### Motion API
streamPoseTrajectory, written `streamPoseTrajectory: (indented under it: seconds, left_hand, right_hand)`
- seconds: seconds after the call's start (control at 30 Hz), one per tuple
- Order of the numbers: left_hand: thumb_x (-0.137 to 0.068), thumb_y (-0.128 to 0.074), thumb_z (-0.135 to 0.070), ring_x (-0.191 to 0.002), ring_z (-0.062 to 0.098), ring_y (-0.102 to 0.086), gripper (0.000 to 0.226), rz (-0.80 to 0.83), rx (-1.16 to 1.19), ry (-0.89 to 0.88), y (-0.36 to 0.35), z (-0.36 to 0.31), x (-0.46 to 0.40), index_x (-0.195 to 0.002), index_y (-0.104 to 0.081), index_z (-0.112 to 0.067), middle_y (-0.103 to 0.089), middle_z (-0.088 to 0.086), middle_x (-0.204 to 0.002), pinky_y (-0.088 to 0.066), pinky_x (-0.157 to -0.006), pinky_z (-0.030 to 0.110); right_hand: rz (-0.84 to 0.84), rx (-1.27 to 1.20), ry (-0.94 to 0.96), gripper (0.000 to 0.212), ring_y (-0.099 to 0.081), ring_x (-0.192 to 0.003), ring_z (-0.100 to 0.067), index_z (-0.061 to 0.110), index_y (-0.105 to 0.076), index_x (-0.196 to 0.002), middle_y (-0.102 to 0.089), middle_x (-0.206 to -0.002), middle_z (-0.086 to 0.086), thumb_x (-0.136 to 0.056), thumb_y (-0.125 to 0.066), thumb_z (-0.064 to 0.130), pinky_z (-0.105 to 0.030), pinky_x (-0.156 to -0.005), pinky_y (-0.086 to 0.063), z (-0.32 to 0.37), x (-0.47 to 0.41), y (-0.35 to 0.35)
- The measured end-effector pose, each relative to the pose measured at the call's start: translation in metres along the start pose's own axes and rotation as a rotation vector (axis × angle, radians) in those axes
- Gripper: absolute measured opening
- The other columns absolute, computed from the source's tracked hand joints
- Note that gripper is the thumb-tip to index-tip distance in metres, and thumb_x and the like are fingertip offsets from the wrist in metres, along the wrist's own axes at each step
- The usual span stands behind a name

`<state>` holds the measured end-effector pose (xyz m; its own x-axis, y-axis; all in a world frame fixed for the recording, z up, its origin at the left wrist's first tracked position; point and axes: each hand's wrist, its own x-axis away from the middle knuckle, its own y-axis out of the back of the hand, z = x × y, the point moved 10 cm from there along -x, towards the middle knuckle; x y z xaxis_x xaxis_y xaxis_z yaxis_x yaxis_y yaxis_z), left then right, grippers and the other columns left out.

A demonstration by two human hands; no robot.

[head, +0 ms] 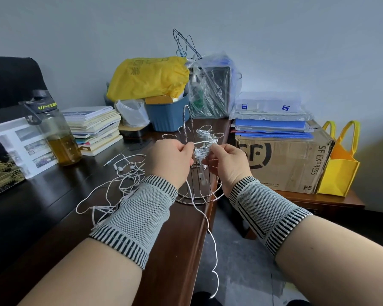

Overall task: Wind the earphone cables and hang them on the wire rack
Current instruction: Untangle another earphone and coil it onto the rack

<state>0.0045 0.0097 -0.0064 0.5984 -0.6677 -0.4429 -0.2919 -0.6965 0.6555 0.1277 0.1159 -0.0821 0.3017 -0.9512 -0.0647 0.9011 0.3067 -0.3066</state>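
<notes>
Hands, two, left hand (171, 161), right hand (227, 163), pinching one earphone coil (201, 151)

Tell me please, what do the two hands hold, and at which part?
Both hold one white earphone cable: the left hand pinches a strand beside the wound bundle, the right hand pinches the bundle's other side. Its free end hangs down.

My dark wooden desk (53, 206) holds a wire rack (198, 173), loose white earphone cables (122, 173), stacked books (95, 127) and a water bottle (58, 133).

Grey knit black-striped wrist sleeves (142, 219)
</notes>
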Motion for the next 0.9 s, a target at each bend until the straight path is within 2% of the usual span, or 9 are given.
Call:
streamPoseTrajectory:
  seconds: [0.13, 0.3, 0.43, 0.5, 0.57, 0.63, 0.73, 0.83, 0.9]
  left_hand:
    - [-0.096, -0.046, -0.037, -0.064, 0.020, -0.064, 0.050, 0.023, -0.137, -0.018, -0.004, 0.000, -0.003, -0.060, -0.068, -0.011, -0.070, 0.002, -0.065, -0.056, -0.060, 0.034]
    - [-0.095, -0.046, -0.033, -0.064, 0.021, -0.062, 0.047, 0.043, -0.188, -0.057, -0.003, 0.000, -0.001, -0.058, -0.064, -0.010, -0.067, 0.003, -0.063, -0.053, -0.060, 0.033]
    - [-0.092, -0.049, -0.027, -0.051, 0.021, -0.044, 0.048, 0.053, -0.217, -0.095, 0.000, -0.003, 0.002, -0.047, -0.040, -0.012, -0.041, 0.003, -0.048, -0.031, -0.047, 0.029]
    - [-0.091, -0.051, -0.027, -0.055, 0.023, -0.049, 0.045, 0.070, -0.185, -0.101, -0.002, -0.002, 0.005, -0.050, -0.044, -0.011, -0.045, 0.004, -0.051, -0.040, -0.049, 0.032]
    - [-0.090, -0.056, -0.028, -0.065, 0.021, -0.056, 0.039, 0.085, -0.144, -0.115, -0.004, 0.001, 0.008, -0.056, -0.055, -0.010, -0.056, 0.002, -0.058, -0.047, -0.059, 0.032]
    - [-0.087, -0.061, -0.028, -0.071, 0.012, -0.058, 0.025, 0.117, -0.107, -0.111, -0.007, 0.006, 0.011, -0.066, -0.063, -0.016, -0.063, -0.006, -0.068, -0.044, -0.058, 0.024]
    - [-0.083, -0.065, -0.028, -0.073, 0.007, -0.057, 0.012, 0.152, -0.080, -0.119, -0.010, 0.007, 0.013, -0.072, -0.061, -0.027, -0.063, -0.011, -0.076, -0.039, -0.058, 0.019]
    - [-0.084, -0.064, -0.028, -0.079, 0.015, -0.059, 0.012, 0.180, -0.107, -0.155, -0.012, 0.002, 0.014, -0.074, -0.057, -0.030, -0.063, -0.011, -0.081, -0.045, -0.070, 0.027]
    - [-0.087, -0.061, -0.026, -0.086, 0.017, -0.059, 0.009, 0.194, -0.142, -0.186, -0.014, -0.002, 0.015, -0.081, -0.058, -0.031, -0.063, -0.010, -0.090, -0.047, -0.077, 0.031]
  right_hand:
    - [-0.024, 0.037, -0.095, 0.019, -0.065, -0.067, -0.025, 0.008, -0.061, -0.075, -0.066, -0.066, -0.008, -0.091, -0.059, 0.018, -0.027, -0.052, -0.049, -0.006, -0.008, 0.001]
    - [0.004, 0.040, -0.171, 0.022, -0.062, -0.073, -0.027, 0.009, -0.061, -0.070, -0.064, -0.053, -0.004, -0.091, -0.058, 0.017, -0.034, -0.071, -0.046, -0.010, -0.011, -0.004]
    - [0.017, 0.039, -0.173, 0.021, -0.063, -0.069, -0.025, 0.009, -0.060, -0.070, -0.064, -0.051, -0.003, -0.090, -0.059, 0.014, -0.035, -0.072, -0.047, -0.010, -0.009, -0.005]
    - [0.021, 0.037, -0.155, 0.018, -0.065, -0.068, -0.024, 0.007, -0.061, -0.072, -0.067, -0.056, -0.005, -0.089, -0.061, 0.014, -0.034, -0.071, -0.049, -0.009, -0.008, -0.004]
    - [0.025, 0.045, -0.119, 0.013, -0.067, -0.069, -0.024, 0.006, -0.061, -0.078, -0.069, -0.065, -0.009, -0.088, -0.062, 0.014, -0.032, -0.068, -0.051, -0.009, -0.008, -0.003]
    - [0.025, 0.051, -0.065, 0.012, -0.070, -0.071, -0.023, 0.007, -0.061, -0.078, -0.071, -0.070, -0.010, -0.087, -0.063, 0.015, -0.031, -0.067, -0.052, -0.007, -0.007, -0.002]
    - [0.012, 0.200, 0.106, 0.010, -0.071, -0.078, -0.024, 0.015, -0.063, -0.071, -0.072, -0.076, -0.009, -0.080, -0.067, 0.017, -0.034, -0.073, -0.055, 0.006, -0.001, 0.002]
    - [0.062, 0.338, 0.275, 0.015, -0.061, -0.058, -0.003, 0.015, -0.060, -0.074, -0.065, -0.075, -0.003, -0.083, -0.065, 0.003, -0.017, -0.056, -0.049, 0.022, 0.012, -0.003]
    - [0.126, 0.434, 0.372, 0.024, -0.063, -0.071, -0.001, 0.022, -0.060, -0.079, -0.063, -0.090, -0.004, -0.084, -0.062, -0.001, -0.014, -0.060, -0.050, 0.028, 0.020, -0.011]
